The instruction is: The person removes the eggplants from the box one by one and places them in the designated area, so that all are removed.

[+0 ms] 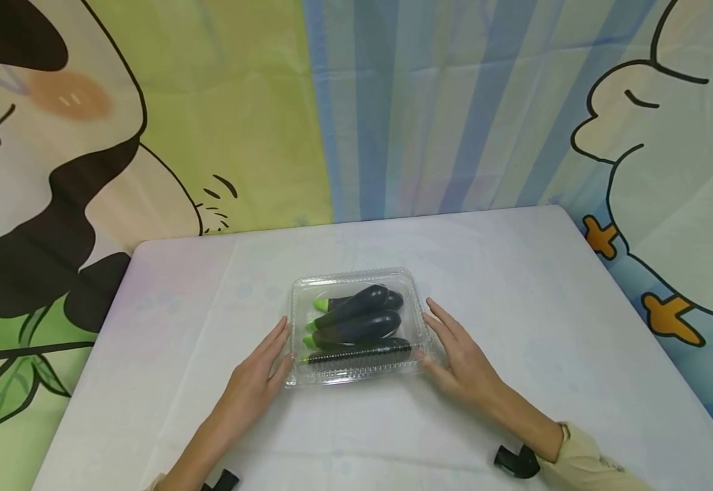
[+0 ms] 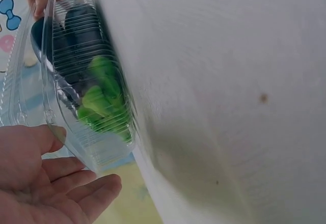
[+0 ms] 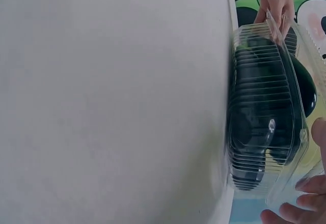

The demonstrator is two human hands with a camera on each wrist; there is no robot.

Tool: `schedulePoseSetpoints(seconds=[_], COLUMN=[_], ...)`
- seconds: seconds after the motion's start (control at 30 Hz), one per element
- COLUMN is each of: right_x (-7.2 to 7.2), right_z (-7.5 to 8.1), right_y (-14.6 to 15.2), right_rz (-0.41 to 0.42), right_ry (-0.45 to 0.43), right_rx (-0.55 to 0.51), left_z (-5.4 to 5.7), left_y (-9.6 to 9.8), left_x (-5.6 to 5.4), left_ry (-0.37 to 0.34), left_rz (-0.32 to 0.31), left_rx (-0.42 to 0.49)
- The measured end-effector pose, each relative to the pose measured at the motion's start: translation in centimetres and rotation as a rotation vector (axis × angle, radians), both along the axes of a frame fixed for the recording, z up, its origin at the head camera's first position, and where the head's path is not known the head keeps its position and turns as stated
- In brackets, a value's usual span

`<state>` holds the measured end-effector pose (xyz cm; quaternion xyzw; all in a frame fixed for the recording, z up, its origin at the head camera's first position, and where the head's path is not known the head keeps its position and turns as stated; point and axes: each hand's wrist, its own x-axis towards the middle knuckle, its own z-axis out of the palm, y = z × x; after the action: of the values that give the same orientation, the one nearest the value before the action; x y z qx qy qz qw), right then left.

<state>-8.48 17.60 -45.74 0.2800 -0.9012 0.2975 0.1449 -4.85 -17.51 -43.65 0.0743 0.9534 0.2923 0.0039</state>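
Observation:
A clear plastic clamshell box (image 1: 297,290) lies on the table with several dark eggplants (image 1: 359,329) inside, their green stem ends to the left. My left hand (image 1: 250,385) is at the box's left side, fingers extended. In the left wrist view its thumb (image 2: 55,136) touches the rim. On the opposite side, my right hand (image 1: 469,368) has its fingers spread along the box's right edge, thumb near the front corner. The lid (image 2: 18,94) covers the eggplants; the wrist views show a gap between it and the ridged base (image 3: 254,102).
The table (image 1: 209,327) has a white cover. Behind it hang cloths with cartoon animals and stripes (image 1: 417,102). Black straps or mounts (image 1: 516,462) sit at both wrists, near the table's front.

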Motion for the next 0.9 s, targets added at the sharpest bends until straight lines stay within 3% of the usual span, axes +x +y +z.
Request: schedulePoseSetpoints(seconds=[0.2, 0.47, 0.6, 0.9], right_x=[-0.9, -1.8, -2.4, -4.5], right_z=[0.1, 0.5, 0.8, 1.4], right_y=[0.4, 0.6, 0.4, -0.6], right_rz=[0.047, 0.034, 0.034, 0.04], right_ry=[0.094, 0.048, 0.082, 0.25], right_rx=[0.058, 0.096, 0.072, -0.024], left_z=[-0.1, -0.1, -0.1, 0.0], left_y=[0.2, 0.2, 0.2, 0.7], left_x=[0.1, 0.1, 0.0, 0.0], left_ry=[0.021, 0.039, 0.047, 0.078], left_rz=[0.006, 0.003, 0.0, 0.003], left_rx=[-0.026, -0.031, -0.033, -0.074])
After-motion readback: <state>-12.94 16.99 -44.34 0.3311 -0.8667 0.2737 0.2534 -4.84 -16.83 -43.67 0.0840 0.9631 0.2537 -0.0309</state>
